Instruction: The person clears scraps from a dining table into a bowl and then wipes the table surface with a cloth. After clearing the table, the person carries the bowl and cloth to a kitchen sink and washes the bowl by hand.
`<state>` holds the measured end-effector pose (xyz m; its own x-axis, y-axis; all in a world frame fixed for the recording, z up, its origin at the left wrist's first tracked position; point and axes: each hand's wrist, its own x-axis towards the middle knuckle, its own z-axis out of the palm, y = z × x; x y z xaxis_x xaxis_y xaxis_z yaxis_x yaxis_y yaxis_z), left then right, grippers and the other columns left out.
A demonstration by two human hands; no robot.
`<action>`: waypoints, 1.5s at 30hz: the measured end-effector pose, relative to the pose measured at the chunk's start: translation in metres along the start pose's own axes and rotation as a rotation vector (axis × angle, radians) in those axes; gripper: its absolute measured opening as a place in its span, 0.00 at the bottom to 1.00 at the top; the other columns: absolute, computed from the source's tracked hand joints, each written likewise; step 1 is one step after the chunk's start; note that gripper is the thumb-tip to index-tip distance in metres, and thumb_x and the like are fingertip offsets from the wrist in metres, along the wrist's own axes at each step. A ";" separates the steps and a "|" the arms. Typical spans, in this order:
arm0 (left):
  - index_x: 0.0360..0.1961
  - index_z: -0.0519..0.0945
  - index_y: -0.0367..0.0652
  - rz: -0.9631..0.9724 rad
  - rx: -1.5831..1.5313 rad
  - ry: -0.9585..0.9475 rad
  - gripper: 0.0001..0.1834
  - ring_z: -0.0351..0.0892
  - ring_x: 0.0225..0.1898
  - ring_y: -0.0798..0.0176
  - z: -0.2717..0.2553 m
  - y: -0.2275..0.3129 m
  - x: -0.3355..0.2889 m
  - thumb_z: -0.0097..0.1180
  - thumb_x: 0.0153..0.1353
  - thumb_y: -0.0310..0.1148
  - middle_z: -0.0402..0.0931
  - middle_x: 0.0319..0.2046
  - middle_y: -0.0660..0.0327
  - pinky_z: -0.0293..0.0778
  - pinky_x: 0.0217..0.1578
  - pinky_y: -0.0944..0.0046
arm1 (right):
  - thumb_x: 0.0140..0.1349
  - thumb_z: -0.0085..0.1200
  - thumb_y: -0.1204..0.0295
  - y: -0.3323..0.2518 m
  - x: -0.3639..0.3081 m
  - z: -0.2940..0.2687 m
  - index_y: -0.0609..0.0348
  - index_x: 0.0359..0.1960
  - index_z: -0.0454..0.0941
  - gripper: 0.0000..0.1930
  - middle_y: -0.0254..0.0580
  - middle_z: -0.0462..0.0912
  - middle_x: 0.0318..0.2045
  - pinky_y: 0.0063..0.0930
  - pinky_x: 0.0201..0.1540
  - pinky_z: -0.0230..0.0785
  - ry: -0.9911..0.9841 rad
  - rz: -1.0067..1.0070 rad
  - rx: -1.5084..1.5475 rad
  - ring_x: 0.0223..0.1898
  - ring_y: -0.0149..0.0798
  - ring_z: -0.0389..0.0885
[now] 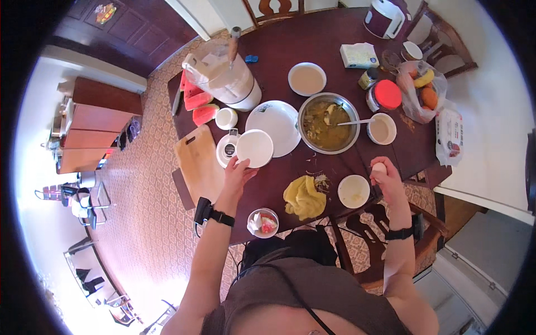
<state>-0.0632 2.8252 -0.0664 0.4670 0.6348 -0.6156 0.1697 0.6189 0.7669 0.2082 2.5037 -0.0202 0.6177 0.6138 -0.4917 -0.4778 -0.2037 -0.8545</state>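
Note:
My left hand (239, 175) grips the near rim of a white bowl (255, 147), which is tilted above the edge of a large white plate (279, 125). Closed around a small, pale oval thing (380, 168) that looks like an egg, my right hand (389, 180) is above the table's right side. Close to it stands a white bowl (353, 191) with a little pale residue inside. A crumpled yellow cloth (305, 199) lies between my hands, with small scraps beside it. Farther back, a metal bowl of soup (329, 125) has a white-handled spoon in it.
A small bowl with red and white scraps (262, 223) sits at the near edge. A wooden board (198, 162), watermelon slices (196, 100) and a blender (231, 78) stand left. At right are a red-lidded jar (387, 95), a cup (382, 129) and a fruit bag (422, 95).

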 end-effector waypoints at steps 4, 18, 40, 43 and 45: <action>0.53 0.65 0.39 -0.022 0.009 0.017 0.22 0.79 0.36 0.58 -0.001 -0.011 -0.009 0.53 0.57 0.30 0.75 0.40 0.53 0.77 0.36 0.64 | 0.53 0.51 0.77 0.007 -0.010 0.031 0.58 0.40 0.69 0.12 0.31 0.71 0.25 0.17 0.22 0.60 -0.092 0.053 -0.029 0.21 0.23 0.68; 0.53 0.64 0.40 -0.120 0.072 -0.030 0.22 0.78 0.34 0.62 -0.017 -0.047 -0.047 0.53 0.57 0.28 0.75 0.39 0.55 0.76 0.35 0.65 | 0.46 0.56 0.78 0.060 0.007 0.078 0.56 0.42 0.69 0.18 0.39 0.70 0.38 0.24 0.38 0.68 -0.145 -0.153 -0.392 0.38 0.33 0.72; 0.53 0.65 0.42 -0.186 0.006 0.005 0.22 0.79 0.33 0.64 -0.067 -0.084 -0.051 0.53 0.57 0.26 0.76 0.38 0.57 0.77 0.32 0.67 | 0.48 0.54 0.77 0.080 0.080 0.213 0.56 0.41 0.73 0.16 0.47 0.75 0.41 0.39 0.49 0.65 0.119 -0.780 -0.624 0.45 0.49 0.73; 0.53 0.65 0.41 -0.184 0.007 0.037 0.23 0.78 0.32 0.63 -0.071 -0.085 -0.049 0.55 0.55 0.26 0.75 0.36 0.57 0.77 0.32 0.66 | 0.54 0.53 0.77 0.040 0.044 0.134 0.56 0.38 0.75 0.09 0.37 0.78 0.30 0.21 0.34 0.70 0.369 -0.475 -0.394 0.31 0.29 0.76; 0.53 0.64 0.40 -0.171 0.022 0.016 0.24 0.78 0.32 0.63 -0.070 -0.082 -0.046 0.55 0.56 0.26 0.75 0.36 0.57 0.77 0.32 0.67 | 0.55 0.52 0.77 0.051 0.050 0.046 0.59 0.37 0.75 0.07 0.34 0.77 0.28 0.20 0.31 0.69 0.545 -0.392 -0.139 0.28 0.26 0.74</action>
<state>-0.1594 2.7772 -0.1138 0.4154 0.5288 -0.7401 0.2649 0.7081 0.6546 0.1860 2.5587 -0.0806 0.9723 0.1977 -0.1249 -0.0930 -0.1630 -0.9822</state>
